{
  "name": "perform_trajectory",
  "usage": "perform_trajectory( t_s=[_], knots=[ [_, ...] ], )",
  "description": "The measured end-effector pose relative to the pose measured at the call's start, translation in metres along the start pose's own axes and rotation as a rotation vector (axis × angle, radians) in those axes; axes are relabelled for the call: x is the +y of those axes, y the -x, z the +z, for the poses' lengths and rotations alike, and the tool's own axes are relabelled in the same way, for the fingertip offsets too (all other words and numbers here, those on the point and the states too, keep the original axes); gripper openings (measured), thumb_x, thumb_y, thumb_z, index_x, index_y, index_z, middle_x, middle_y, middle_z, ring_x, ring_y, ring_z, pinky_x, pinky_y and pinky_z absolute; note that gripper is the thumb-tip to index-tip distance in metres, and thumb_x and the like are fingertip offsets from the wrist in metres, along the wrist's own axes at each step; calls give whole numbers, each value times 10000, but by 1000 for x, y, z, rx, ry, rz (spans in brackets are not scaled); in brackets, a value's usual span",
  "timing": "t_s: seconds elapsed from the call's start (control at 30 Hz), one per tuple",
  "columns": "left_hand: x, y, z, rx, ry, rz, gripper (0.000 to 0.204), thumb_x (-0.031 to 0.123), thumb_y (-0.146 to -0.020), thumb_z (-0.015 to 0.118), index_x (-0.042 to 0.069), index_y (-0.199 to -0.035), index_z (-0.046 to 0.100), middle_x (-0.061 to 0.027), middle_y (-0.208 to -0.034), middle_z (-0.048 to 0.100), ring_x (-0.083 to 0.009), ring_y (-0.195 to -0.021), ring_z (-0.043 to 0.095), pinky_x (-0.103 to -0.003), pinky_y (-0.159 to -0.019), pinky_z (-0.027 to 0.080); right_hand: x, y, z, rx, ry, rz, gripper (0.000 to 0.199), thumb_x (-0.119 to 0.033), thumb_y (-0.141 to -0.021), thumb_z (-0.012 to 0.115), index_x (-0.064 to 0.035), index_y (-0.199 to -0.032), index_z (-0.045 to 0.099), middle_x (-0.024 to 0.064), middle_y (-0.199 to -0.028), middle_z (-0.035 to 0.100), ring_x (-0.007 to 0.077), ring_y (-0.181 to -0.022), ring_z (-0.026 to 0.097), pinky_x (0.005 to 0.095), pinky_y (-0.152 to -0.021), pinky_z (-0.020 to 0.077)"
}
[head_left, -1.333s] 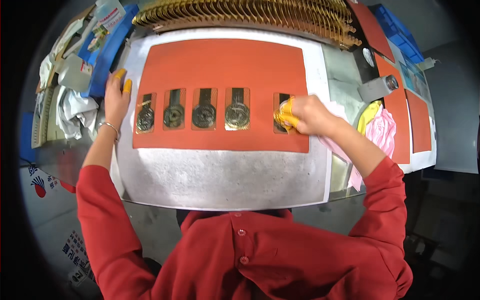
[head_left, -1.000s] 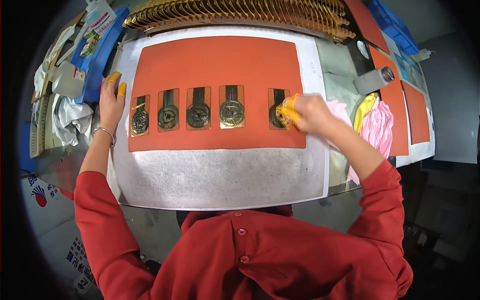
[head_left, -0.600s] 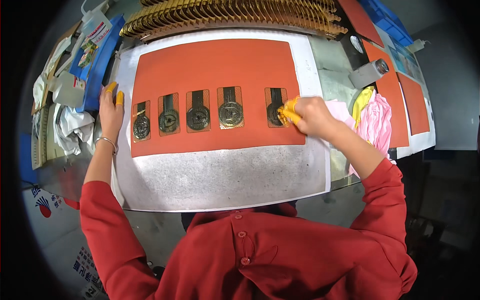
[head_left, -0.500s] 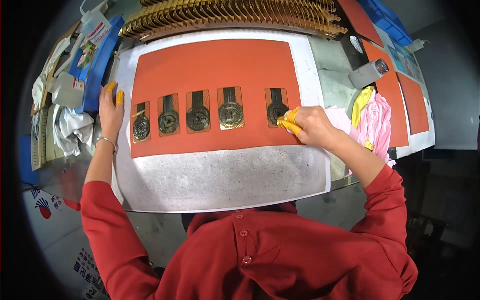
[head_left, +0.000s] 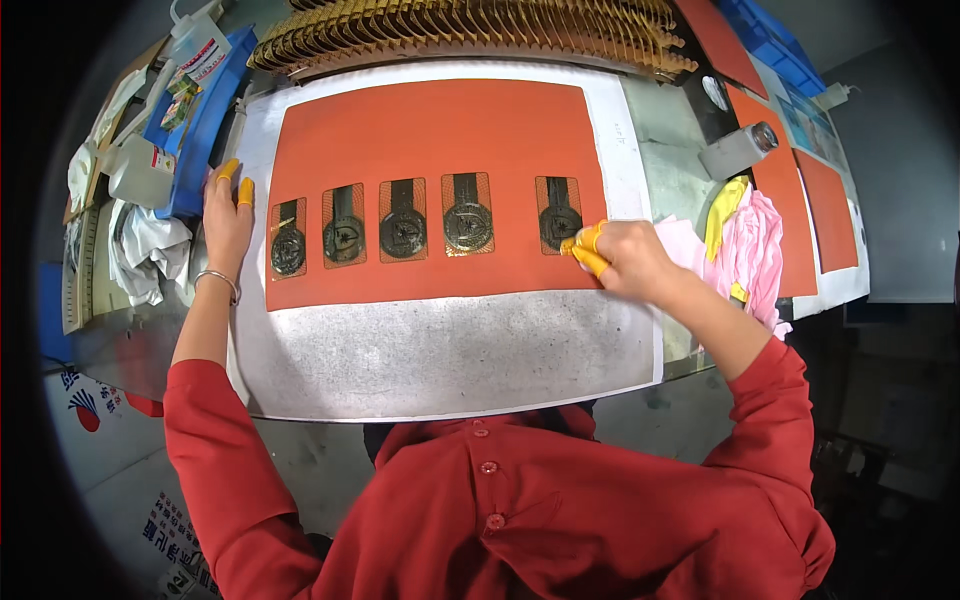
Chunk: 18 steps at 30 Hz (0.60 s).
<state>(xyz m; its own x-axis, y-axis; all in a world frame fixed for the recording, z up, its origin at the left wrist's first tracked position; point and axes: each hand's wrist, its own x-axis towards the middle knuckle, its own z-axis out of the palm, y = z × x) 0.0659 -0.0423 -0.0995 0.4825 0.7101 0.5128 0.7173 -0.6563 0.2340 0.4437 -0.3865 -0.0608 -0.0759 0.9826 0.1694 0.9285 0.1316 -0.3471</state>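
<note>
On an orange mat (head_left: 430,130) lies a row of several thin rectangular metal plates, each with a dark round medal-like design under a dark band. My right hand (head_left: 632,262), yellow finger cots on its fingertips, is closed in a pinch at the lower right of the rightmost plate (head_left: 558,205). Whatever sits between those fingertips is hidden. My left hand (head_left: 228,222) rests left of the mat with fingers stretched out, also wearing yellow finger cots. Nearest to it is the leftmost plate (head_left: 288,245), which it does not touch.
A rack of upright gold-coloured pieces (head_left: 470,40) spans the back. At left stand a blue tray (head_left: 205,110), a squeeze bottle (head_left: 198,48) and a white cloth (head_left: 148,245). To the right are a grey bottle (head_left: 735,152), pink cloth (head_left: 748,240) and yellow cloth (head_left: 724,215).
The view has shifted slightly, so the mat and plates appear a little farther right. My right hand stays at the rightmost plate with its fingertips slightly moved; my left hand stays beside the mat.
</note>
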Motion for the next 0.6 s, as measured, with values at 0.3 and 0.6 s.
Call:
perform_trajectory(
  t_s=[0.3,0.6],
  knots=[
    [-6,-1,4,4,-6,63,310,120,-858,528,-6,-1140,512,-194,-1195,494,-360,-1127,446,-377,-960,359,-4,-3,3,7,27,84,137,-150,-712,622,-20,-696,583,149,-659,585,333,-607,572,424,-552,452],
    [2,-2,-1,-23,1,3,320,137,-865,525,-5,-1151,509,-192,-1217,487,-355,-1142,442,-382,-951,364,-1,-3,-6,-4,-12,-113,101,-116,-709,639,-49,-679,569,107,-586,536,285,-548,545,393,-497,434]
  ],
)
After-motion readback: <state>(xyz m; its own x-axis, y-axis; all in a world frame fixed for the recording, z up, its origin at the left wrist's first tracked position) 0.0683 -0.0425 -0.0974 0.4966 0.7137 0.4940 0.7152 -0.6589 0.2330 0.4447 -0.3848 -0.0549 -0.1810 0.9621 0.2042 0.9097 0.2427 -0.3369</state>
